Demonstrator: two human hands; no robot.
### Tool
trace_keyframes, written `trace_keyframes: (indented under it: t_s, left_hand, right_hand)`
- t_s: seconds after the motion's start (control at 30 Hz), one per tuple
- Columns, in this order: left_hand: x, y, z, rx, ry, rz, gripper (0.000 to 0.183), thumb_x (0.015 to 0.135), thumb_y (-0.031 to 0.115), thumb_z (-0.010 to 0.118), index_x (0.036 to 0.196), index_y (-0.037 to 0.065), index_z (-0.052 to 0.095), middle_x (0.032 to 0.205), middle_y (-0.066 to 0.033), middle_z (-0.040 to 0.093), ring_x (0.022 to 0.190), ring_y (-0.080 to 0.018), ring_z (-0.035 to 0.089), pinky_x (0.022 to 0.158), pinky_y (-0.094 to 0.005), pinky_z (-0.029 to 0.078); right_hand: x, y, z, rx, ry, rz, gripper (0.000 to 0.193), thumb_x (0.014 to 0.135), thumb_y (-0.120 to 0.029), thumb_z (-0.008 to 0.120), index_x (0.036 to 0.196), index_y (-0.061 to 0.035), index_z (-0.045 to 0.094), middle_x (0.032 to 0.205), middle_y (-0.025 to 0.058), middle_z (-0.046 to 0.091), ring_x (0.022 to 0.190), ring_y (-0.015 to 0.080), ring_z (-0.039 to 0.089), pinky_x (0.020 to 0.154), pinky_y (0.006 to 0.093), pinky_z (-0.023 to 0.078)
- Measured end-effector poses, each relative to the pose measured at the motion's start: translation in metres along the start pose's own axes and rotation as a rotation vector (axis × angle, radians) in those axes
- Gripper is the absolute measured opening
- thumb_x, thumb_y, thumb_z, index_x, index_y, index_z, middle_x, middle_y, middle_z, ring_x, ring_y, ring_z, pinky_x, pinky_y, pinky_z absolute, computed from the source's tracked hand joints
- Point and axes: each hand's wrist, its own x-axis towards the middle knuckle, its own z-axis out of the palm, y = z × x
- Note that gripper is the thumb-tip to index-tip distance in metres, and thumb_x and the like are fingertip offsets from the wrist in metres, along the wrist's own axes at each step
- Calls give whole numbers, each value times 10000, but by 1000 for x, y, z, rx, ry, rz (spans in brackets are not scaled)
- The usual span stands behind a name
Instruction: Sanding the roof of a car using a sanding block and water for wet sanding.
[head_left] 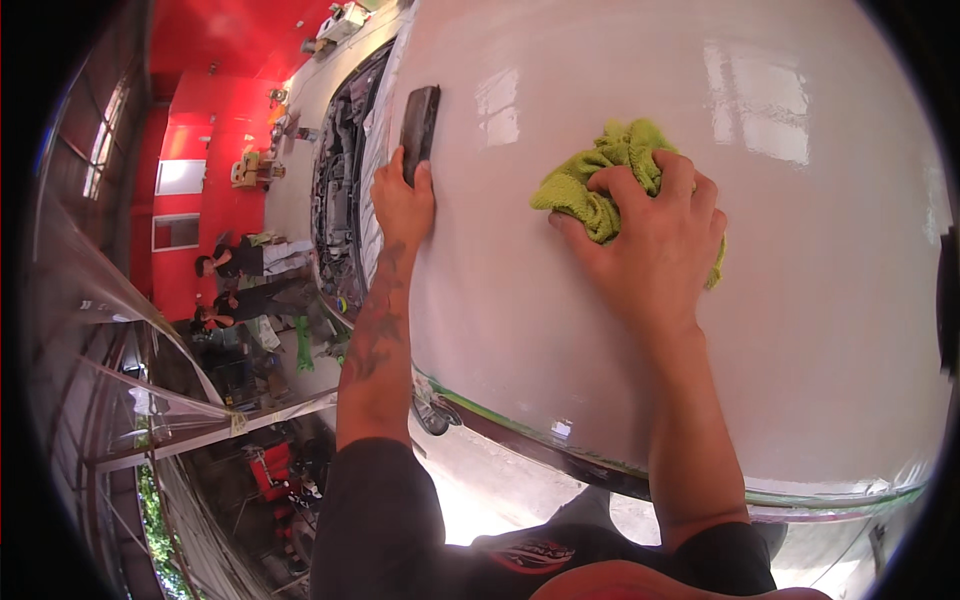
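Observation:
A broad, glossy pale grey car panel (500,280) fills the middle and right of the view, with window light reflected on it. My right hand (660,225) presses a crumpled yellow-green cloth (575,195) against this surface, fingers bent over it. Toward the panel's left edge, my left hand (403,205) grips the near end of a dark, oblong sanding block (421,115). The block's far end points away from me. Its underside is hidden.
Green masking tape (480,410) lines the panel's near edge. Left of the panel is an exposed engine bay (345,170). Two people (240,258) are farther left near a red wall (235,130). Plastic sheeting (130,280) hangs at far left.

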Motion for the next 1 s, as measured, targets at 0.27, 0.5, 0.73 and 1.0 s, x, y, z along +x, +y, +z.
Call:
trace_keyframes:
  t_s: [0.27,0.5,0.73,1.0]
  left_hand:
    - [-73,54,-13,-211,-31,181,562,841,219,693,1320,-36,548,1222,-239,575,1061,-393,547,933,-448,447]
    - [-8,52,-2,-216,62,290,547,829,207,714,1299,-31,567,1099,-221,637,942,-360,587,881,-420,466]
    - [69,44,22,-131,-37,-51,550,849,338,671,1263,-18,608,1114,-249,668,1015,-393,648,906,-432,493]
    - [18,33,-4,-250,-83,41,560,840,284,709,1290,-23,580,1131,-214,649,939,-331,637,869,-393,490]
  right_hand:
    - [0,3,4,11,-8,-11,356,645,-375,843,928,-210,704,1167,112,541,1107,345,492,851,485,408]
    - [0,-1,-6,58,-24,-9,363,632,-356,854,921,-204,697,1172,109,525,1106,342,482,847,473,396]
    - [-3,0,2,60,-52,3,361,630,-348,854,921,-207,694,1181,111,519,1115,345,474,851,471,390]
    - [0,-4,-3,103,-11,-11,343,657,-326,832,920,-168,680,1136,99,523,1093,350,481,812,473,372]
